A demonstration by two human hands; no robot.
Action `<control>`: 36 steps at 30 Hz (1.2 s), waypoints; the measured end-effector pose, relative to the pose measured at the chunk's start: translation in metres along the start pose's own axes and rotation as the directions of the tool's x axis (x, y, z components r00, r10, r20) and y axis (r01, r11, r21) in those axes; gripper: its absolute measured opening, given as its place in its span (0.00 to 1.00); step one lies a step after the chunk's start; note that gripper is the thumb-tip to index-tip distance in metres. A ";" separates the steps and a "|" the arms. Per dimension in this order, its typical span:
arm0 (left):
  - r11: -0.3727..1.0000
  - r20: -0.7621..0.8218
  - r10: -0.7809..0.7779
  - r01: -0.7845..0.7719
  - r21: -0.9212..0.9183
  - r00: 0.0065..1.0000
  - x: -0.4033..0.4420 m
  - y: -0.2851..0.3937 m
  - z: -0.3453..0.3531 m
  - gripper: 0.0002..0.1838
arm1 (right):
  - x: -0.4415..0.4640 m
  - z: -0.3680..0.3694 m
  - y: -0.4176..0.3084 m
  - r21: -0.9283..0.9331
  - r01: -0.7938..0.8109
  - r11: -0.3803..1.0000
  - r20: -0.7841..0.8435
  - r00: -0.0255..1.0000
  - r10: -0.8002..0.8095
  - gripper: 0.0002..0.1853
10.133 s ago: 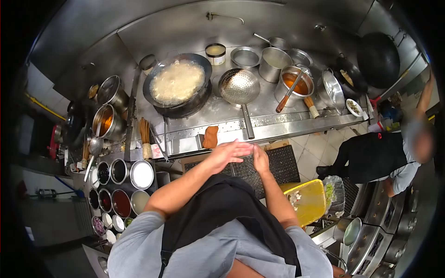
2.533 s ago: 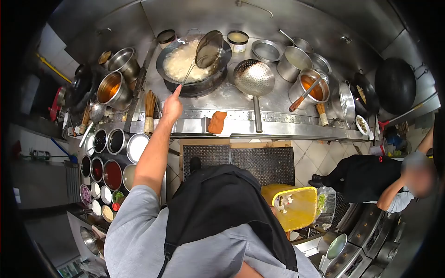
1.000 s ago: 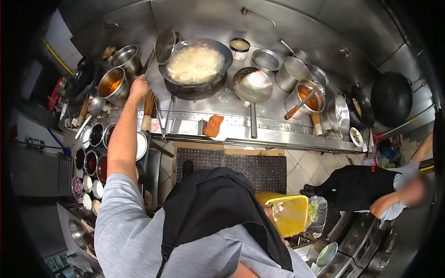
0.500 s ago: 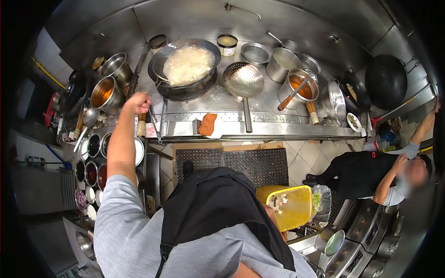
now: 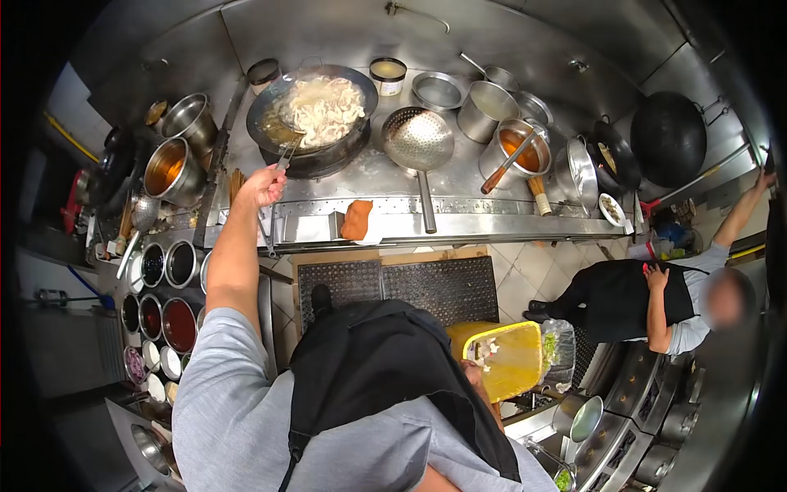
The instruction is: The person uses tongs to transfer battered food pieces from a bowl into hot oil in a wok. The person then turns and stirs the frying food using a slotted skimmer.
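Note:
My left hand [image 5: 264,187] is closed round the handle of a wire strainer [image 5: 289,148]. The strainer's head is low in the large wok [image 5: 261,123], under and beside pale pieces of food [image 5: 328,105] in bubbling liquid. Beside the yellow bin [image 5: 525,385], my right hand [image 5: 473,374] shows only in part; its fingers are too hidden to read. Right of the wok lies a perforated ladle [image 5: 418,139] with its handle toward me. An orange-brown cloth [image 5: 357,220] rests on the counter's front edge.
Pots, one with orange liquid and a brush [image 5: 515,150], stand at the back right. Sauce containers [image 5: 179,324] fill the left side. A co-worker in a black apron [image 5: 639,302] stands at the right, one arm stretched out. Black mats [image 5: 438,289] cover the floor.
The strainer was tilted up over the wok, swung to its left rim, then dipped into the food. My left hand has shifted slightly right. The co-worker's lower hand has dropped from the face to the apron.

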State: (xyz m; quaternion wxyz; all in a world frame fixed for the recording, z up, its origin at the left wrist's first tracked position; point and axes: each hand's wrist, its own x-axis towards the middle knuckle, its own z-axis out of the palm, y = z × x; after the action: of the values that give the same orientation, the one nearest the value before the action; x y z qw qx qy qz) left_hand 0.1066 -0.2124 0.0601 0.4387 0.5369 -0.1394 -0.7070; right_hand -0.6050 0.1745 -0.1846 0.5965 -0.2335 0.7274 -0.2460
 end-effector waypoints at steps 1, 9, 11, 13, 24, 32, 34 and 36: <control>1.000 0.008 0.007 -0.007 0.016 1.000 -0.007 0.001 -0.006 0.09 | -0.005 0.003 -0.011 -0.052 0.075 0.996 0.011 0.997 -0.075 0.11; 0.998 0.083 0.032 -0.027 -0.064 0.996 -0.012 -0.001 -0.011 0.11 | -0.012 0.005 -0.025 -0.277 0.100 0.956 0.106 0.992 -0.073 0.10; 0.991 0.064 0.079 -0.072 -0.114 0.995 -0.016 -0.010 -0.005 0.12 | 0.005 0.000 -0.004 -0.156 0.022 0.987 0.129 0.992 -0.002 0.09; 0.982 0.064 0.119 -0.108 -0.152 0.991 -0.028 -0.015 -0.003 0.11 | 0.038 -0.008 0.030 0.055 -0.073 0.996 0.169 0.984 0.063 0.09; 0.941 -0.014 0.260 -0.256 -0.221 0.966 -0.089 -0.023 -0.013 0.21 | 0.047 0.008 -0.012 0.041 -0.023 0.999 0.205 0.979 0.014 0.05; 0.926 -0.261 0.367 -0.324 0.192 0.893 -0.112 0.016 0.005 0.21 | 0.020 0.036 -0.047 -0.026 -0.101 0.995 0.055 0.993 0.102 0.12; 0.868 -0.298 0.458 -0.348 0.354 0.838 -0.089 0.020 -0.009 0.25 | 0.028 0.032 -0.042 -0.096 -0.058 0.994 0.100 0.993 0.067 0.09; 0.768 -0.276 0.568 -0.379 0.517 0.775 -0.071 0.021 -0.018 0.31 | 0.050 0.023 -0.019 -0.139 -0.034 0.990 0.154 0.986 0.056 0.07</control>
State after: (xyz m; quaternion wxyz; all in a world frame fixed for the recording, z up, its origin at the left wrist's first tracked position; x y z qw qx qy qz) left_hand 0.1354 -0.1647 0.1120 0.4949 0.7038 -0.3300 -0.3884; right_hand -0.5909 0.1264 -0.2143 0.6404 -0.2759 0.6981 -0.1628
